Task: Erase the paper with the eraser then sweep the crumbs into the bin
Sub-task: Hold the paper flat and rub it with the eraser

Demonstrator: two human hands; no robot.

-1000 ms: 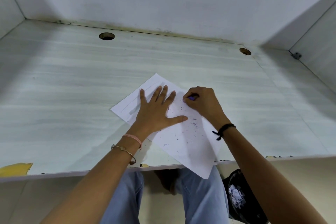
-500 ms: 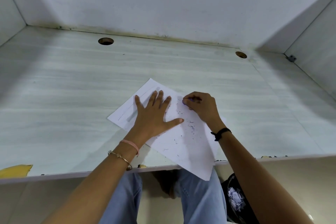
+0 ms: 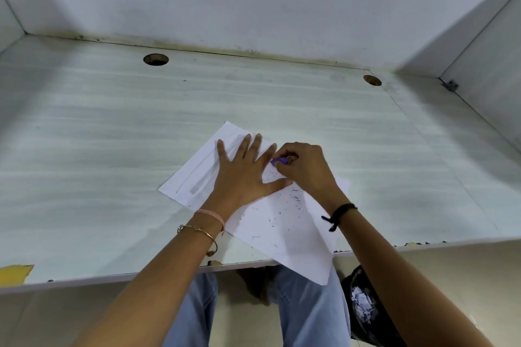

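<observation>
My right hand (image 3: 307, 169) has slid the purple eraser (image 3: 279, 161) in toward my left hand (image 3: 245, 175). A second ago there was a gap; now it rubs just beside my left forefinger. Right fingers pinch tight round the eraser. The left hand lies flat, fingers spread, pinning the paper (image 3: 296, 234) to the desk (image 3: 112, 149). Dark crumbs (image 3: 293, 200) scatter over the sheet's near half, so I'd say erasing is well on and sweeping not yet begun. Count: one paper, its near corner overhanging the desk edge; one eraser; one bin (image 3: 366, 307) below by my right knee; crumbs too many to number.
</observation>
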